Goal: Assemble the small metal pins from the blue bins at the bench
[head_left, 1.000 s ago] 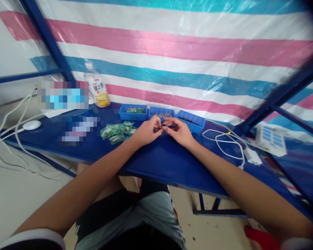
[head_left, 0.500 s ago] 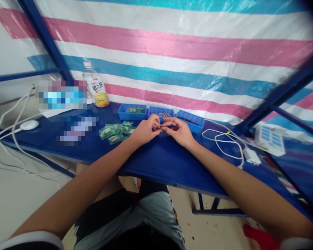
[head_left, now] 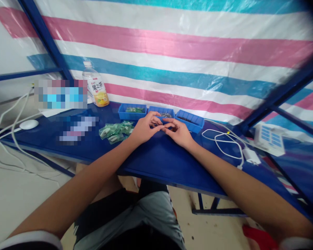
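My left hand (head_left: 147, 128) and my right hand (head_left: 177, 131) meet over the blue table, fingertips pinched together. Whatever they hold between them is too small and too covered by the fingers to make out. Just behind my hands stands a blue bin of shiny metal pieces (head_left: 166, 114), partly hidden by my fingers. To its right is a blue bin of dark small parts (head_left: 190, 121). On the left is a blue bin with small green packets (head_left: 132, 111). A pile of green-tinted clear packets (head_left: 116, 132) lies beside my left forearm.
A labelled drink bottle (head_left: 96, 85) stands at the back left. White cables and a round white device (head_left: 29, 124) lie at the far left. A charger (head_left: 251, 156) with its cord and a white power strip (head_left: 270, 139) are at the right. A striped sheet (head_left: 172, 48) hangs behind the table.
My fingers have shifted slightly, with the left thumb straighter and its tip nearer my right fingertips. Both hands stay together in the same place; the bins and packets have not moved.
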The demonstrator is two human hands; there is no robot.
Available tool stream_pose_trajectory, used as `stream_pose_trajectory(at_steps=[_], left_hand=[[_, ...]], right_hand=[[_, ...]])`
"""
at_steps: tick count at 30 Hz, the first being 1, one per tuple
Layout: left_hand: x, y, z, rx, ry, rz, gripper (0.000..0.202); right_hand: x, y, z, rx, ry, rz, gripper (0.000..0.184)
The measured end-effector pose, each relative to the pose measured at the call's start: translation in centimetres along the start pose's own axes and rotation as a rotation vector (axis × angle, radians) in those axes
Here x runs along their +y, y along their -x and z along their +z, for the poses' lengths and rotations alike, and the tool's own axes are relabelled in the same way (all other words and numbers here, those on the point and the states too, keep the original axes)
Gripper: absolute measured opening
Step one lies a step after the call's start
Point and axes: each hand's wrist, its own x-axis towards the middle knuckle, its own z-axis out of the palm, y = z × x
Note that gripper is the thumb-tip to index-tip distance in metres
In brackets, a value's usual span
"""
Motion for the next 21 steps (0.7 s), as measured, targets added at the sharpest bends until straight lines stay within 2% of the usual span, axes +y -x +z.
stream_pose_trajectory(at_steps=[5, 11, 16, 21], left_hand=[[-0.17, 0.04, -0.24, -0.015, -0.133, -0.018, 0.037], [-0.84, 0.23, -0.11, -0.189, -0.199, 0.024, 0.037], [-0.79, 0.33, -0.04, -0.203, -0.196, 0.031, 0.039], [-0.66, 0.57, 0.01, -0.205, -0.08, -0.018, 0.055]], right_hand=[[-0.72, 0.07, -0.3, 0.005, 0.016, -0.07, 0.063], [-0.03, 0.07, -0.25, 0.02, 0.074, -0.06, 0.056], [-0.28, 0.27, -0.35, 0.029, 0.185, -0.091, 0.046], [-0.93, 0.47, -0.66, 0.108, 0.25, -0.099, 0.032]])
